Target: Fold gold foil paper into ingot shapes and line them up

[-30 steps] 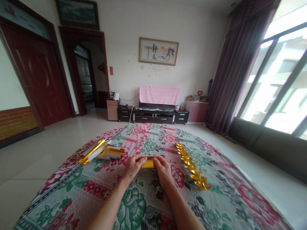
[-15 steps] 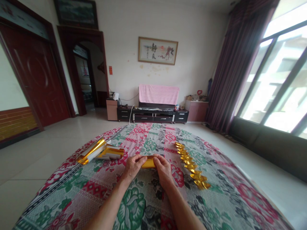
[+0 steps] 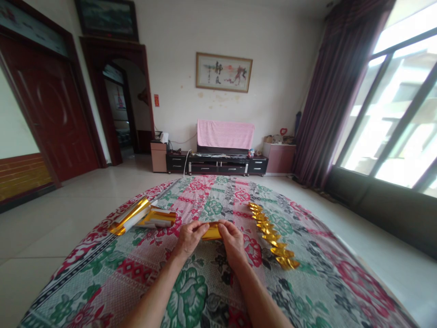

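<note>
Between my two hands is a small sheet of gold foil paper (image 3: pixel 212 232), its upper edge curled or folded over. My left hand (image 3: pixel 191 236) pinches its left end between thumb and fingers. At the right end, my right hand (image 3: pixel 231 238) has a matching pinch, closed on the same paper. Just right of my hands, a slanting row of folded gold foil ingots (image 3: pixel 269 232) lies on the patterned cloth (image 3: pixel 187 296). To the left rest curled gold foil sheets (image 3: pixel 157 218) with pale undersides, in two overlapping piles.
The flowered cloth covers a round-edged table. Beyond it, a low black TV cabinet (image 3: pixel 218 165) stands at the wall, with a pink cloth (image 3: pixel 225 134) draped over the screen. Purple curtains (image 3: pixel 314 100) and a window are on the right, a dark red door (image 3: pixel 51 105) on the left.
The upper edge of the gold paper looks slightly more turned over. My hands stay in nearly the same place, and the view has shifted a little.
</note>
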Demonstrator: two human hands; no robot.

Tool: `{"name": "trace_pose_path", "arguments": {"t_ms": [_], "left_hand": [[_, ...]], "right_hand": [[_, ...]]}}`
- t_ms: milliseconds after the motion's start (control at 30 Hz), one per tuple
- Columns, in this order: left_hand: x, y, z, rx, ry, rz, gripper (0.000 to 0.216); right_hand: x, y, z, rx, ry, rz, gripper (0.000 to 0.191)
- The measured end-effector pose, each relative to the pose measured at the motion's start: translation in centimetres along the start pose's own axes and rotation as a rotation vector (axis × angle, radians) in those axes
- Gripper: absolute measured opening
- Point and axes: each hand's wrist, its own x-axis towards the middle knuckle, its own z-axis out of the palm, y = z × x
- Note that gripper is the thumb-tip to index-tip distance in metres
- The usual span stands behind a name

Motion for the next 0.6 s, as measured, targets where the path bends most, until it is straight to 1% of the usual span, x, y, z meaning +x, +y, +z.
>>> {"name": "trace_pose_path", "arguments": {"t_ms": [600], "left_hand": [[0.24, -0.5, 0.14, 0.002, 0.014, 0.002, 0.032]], "right_hand": [[-0.07, -0.04, -0.02, -0.041, 0.011, -0.029, 0.029]]}}
